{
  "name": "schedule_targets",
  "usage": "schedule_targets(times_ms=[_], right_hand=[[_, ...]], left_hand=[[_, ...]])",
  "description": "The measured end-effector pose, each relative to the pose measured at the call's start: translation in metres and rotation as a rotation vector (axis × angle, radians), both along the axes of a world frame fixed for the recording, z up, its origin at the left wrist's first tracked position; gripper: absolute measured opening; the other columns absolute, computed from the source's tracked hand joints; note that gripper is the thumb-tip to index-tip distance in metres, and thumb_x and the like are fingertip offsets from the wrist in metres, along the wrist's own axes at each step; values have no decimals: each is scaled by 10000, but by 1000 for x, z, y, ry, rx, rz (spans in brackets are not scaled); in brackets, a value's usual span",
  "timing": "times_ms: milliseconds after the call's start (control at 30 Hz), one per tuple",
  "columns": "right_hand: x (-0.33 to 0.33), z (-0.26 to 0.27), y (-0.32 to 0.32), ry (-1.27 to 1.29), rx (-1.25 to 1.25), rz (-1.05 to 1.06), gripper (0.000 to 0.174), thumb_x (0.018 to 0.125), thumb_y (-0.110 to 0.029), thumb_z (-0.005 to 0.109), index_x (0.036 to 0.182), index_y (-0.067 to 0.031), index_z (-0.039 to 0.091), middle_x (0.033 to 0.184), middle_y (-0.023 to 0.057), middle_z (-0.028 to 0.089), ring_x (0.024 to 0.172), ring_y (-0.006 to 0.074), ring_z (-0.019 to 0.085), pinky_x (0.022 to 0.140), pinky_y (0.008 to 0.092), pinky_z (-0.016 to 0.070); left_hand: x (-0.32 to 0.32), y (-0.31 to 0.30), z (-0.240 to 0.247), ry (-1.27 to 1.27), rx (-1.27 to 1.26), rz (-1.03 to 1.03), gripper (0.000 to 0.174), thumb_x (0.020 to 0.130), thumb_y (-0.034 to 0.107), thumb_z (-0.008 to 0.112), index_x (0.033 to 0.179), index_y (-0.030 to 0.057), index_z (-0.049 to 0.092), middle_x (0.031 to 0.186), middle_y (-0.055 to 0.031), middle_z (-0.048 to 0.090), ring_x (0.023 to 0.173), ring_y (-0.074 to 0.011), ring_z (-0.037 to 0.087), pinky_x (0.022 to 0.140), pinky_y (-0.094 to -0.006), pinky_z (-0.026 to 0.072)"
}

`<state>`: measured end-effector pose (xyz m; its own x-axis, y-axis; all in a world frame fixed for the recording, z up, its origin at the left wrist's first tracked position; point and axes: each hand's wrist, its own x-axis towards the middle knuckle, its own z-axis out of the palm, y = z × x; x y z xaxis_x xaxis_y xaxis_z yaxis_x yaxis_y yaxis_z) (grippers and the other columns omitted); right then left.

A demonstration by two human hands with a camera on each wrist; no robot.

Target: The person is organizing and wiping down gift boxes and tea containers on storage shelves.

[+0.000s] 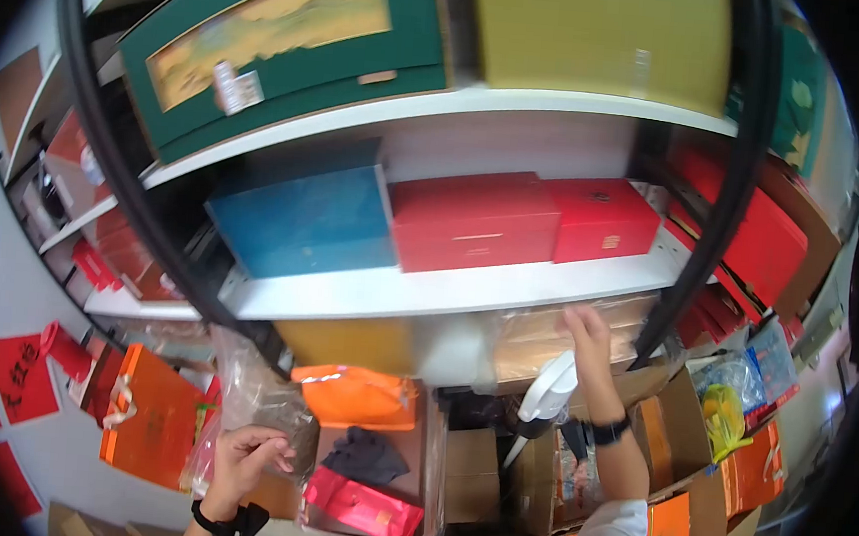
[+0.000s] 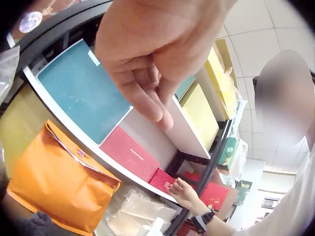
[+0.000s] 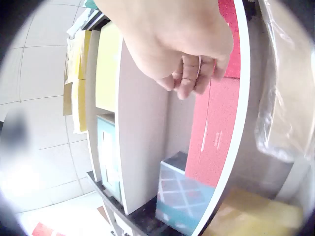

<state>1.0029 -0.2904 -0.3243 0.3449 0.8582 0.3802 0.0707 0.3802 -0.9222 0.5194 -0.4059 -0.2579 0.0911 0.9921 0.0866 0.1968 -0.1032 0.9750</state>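
My left hand (image 1: 249, 460) hovers beside a clear plastic bag (image 1: 252, 385), low at the left, its fingers loosely bent around nothing. In the left wrist view the same hand (image 2: 157, 64) overlaps the blue box (image 2: 83, 93) on the shelf. Raised before the shelf's front edge, my right hand (image 1: 589, 341) also has loosely bent fingers and holds nothing. Close behind it is a plastic-wrapped carton (image 1: 529, 345); a white appliance with a thin stem (image 1: 549, 388) stands just below. On the middle shelf sit a pink-red box (image 1: 477, 227) and a smaller red box (image 1: 602, 220).
An orange bag (image 1: 356, 398), a dark grey cloth (image 1: 364, 457) and a pink packet (image 1: 363, 507) lie in an open carton below. More cartons (image 1: 470, 470) crowd the floor at right. Black shelf posts (image 1: 124, 147) frame both sides; a green box (image 1: 295, 54) stands above.
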Motion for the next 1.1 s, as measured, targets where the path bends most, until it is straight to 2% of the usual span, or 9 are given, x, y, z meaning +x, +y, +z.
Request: schedule_targets(times_ms=[67,167,233,533,667,733,867,1033,1100], right_hand=[[-13,-10,-49,120,-112,89,157,949,-144,579,870,-10,602,752,21,592,768,97,559,735,247,434],[-25,-4,-106,180,41,86,83,943,-80,545,932,-12,592,802,49,618,778,96,564,736,242,442],[-56,28,-144,178,81,-106,70,934,-42,527,965,-12,582,825,62,630,779,105,573,737,240,447],[-188,46,-255,70,65,67,127,905,49,486,984,15,580,887,91,650,830,143,611,783,264,473],[-276,57,-302,-129,109,130,128,894,67,483,940,31,597,891,114,651,832,161,620,770,276,486],[-318,70,-322,-231,117,183,151,859,100,481,906,41,612,880,132,658,820,180,634,750,291,503],[-377,100,-346,-451,130,271,184,804,131,487,870,45,635,853,149,670,791,206,657,728,310,525],[-415,109,-356,-602,94,333,189,810,107,507,903,26,651,867,120,688,795,193,663,725,293,520],[-420,109,-351,-691,112,361,189,815,102,511,913,24,653,873,117,692,792,189,665,720,289,519]], left_hand=[[-15,-15,7,106,69,56,226,951,69,556,773,-46,634,618,-82,647,545,-126,625,520,-245,499],[-43,-29,14,79,167,32,258,953,94,564,721,-13,605,586,-53,616,499,-100,575,477,-228,436],[-53,-40,22,84,207,57,280,971,139,545,723,13,569,543,-14,549,465,-71,495,468,-226,398],[-138,-149,44,-96,692,-34,306,982,175,523,713,31,528,553,-40,515,416,-88,427,402,-232,328],[-171,-198,92,114,1215,-620,315,834,52,602,532,81,518,608,-35,589,442,-121,520,438,-229,420],[-187,-222,111,311,1267,-827,217,799,57,611,587,96,591,580,-26,576,426,-129,513,453,-222,420],[-221,-276,136,264,1311,-758,178,655,195,772,757,117,648,771,-15,572,658,-176,509,540,-280,373],[-251,-308,124,-1,1251,-136,262,640,276,799,694,94,620,792,-41,579,732,-194,495,635,-319,386],[-308,-307,141,130,956,-546,291,725,263,779,891,56,659,1025,-89,612,927,-250,563,732,-382,441]])
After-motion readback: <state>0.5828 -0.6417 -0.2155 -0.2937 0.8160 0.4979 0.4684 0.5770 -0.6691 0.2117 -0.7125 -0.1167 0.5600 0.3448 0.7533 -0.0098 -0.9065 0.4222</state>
